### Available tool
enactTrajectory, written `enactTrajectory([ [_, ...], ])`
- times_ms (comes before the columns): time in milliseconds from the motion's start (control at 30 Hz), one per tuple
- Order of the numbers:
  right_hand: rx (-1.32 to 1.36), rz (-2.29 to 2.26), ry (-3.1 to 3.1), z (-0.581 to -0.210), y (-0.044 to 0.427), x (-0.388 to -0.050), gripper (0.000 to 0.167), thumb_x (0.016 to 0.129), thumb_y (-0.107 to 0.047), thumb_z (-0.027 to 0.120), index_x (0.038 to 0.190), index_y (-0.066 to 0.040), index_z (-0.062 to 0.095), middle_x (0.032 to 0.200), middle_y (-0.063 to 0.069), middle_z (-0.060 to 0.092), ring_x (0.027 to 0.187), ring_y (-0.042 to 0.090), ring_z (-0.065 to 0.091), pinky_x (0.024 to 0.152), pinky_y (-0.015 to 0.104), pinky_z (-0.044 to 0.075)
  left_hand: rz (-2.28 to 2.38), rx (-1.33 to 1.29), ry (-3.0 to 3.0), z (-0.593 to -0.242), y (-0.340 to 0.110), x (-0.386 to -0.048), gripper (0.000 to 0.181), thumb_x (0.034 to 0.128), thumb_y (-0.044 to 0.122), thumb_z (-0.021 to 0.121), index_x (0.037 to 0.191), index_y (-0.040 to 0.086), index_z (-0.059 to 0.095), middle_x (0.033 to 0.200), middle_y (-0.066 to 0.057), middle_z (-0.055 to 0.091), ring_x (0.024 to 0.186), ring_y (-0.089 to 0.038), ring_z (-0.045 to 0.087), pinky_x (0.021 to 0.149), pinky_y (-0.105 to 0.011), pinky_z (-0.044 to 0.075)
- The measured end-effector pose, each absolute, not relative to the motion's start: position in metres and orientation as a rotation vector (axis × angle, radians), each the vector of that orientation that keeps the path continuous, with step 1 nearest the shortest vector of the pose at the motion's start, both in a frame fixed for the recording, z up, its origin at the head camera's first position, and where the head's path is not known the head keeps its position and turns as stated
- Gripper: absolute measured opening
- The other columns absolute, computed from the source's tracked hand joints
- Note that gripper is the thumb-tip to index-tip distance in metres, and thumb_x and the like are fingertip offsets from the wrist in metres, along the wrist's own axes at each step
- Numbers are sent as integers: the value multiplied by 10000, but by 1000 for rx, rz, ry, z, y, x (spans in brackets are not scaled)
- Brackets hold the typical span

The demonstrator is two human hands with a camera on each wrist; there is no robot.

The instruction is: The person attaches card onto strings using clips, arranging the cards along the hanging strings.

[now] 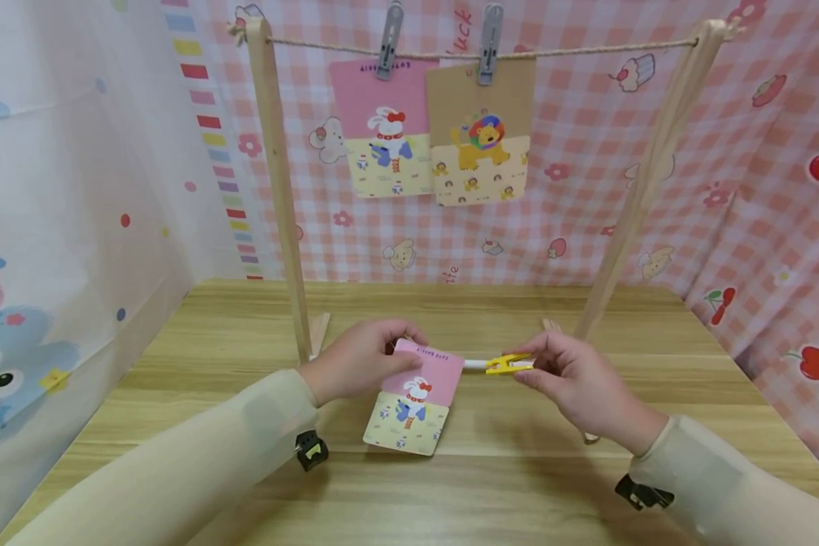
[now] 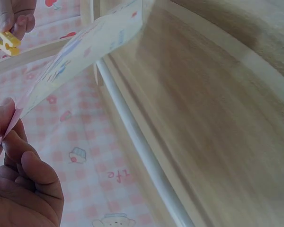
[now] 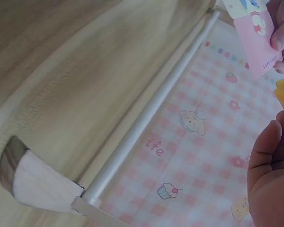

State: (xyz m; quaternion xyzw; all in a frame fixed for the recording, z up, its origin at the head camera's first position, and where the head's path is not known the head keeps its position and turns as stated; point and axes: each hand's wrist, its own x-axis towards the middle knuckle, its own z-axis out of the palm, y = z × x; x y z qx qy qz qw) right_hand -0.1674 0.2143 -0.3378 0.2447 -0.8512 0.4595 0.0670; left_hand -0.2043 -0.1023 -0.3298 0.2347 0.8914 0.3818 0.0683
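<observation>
My left hand (image 1: 358, 360) pinches a pink and yellow card (image 1: 416, 402) with a rabbit picture near its upper left edge. The card is tilted above the table; the left wrist view shows it (image 2: 80, 52) held between thumb and fingers. To its right, my right hand (image 1: 573, 375) grips a yellow clothespin (image 1: 508, 365) by its handle end, its nose pointing at the card but apart from it. Overhead, a similar rabbit card (image 1: 382, 163) and a brown lion card (image 1: 481, 167) hang from a rope (image 1: 587, 50), each under a grey clip (image 1: 389, 42).
Two wooden posts (image 1: 276, 174) hold up the rope. Low between them runs a white rod (image 2: 132, 123), behind the hands. The wood-grain table (image 1: 409, 500) lies below, with a pink checked cloth (image 1: 573, 227) behind it.
</observation>
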Motion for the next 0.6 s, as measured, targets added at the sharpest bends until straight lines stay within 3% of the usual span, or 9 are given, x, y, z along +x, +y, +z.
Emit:
enactTrajectory([
  [233,771,1419,-2527,-326,216,-168,197,919,32,763,1085,-59,707,1132,149,782,689,22,577,529,205,481,1150,745,2711,-320,-94,-206,213,1010,232,730,1221,205,726,1013,29,697,841,-148,587,725,-280,529],
  [467,819,1457,-2445,-318,216,-168,178,904,115,733,1053,45,665,1173,243,752,768,35,680,611,203,581,1144,768,2727,-311,-85,-208,206,1012,252,731,1214,217,720,1001,37,690,847,-154,585,729,-285,531],
  [533,827,1472,-2424,-316,216,-168,182,901,126,728,1051,46,663,1164,198,767,780,38,693,626,207,593,1142,781,2730,-309,-82,-208,201,1011,259,732,1208,221,720,982,38,683,839,-155,580,720,-283,524],
  [600,837,1483,-2406,-314,217,-168,191,900,132,726,1054,39,664,1149,70,795,781,33,693,627,203,592,1147,793,2729,-307,-79,-208,196,1013,263,730,1204,221,718,970,38,681,835,-154,579,713,-280,520],
])
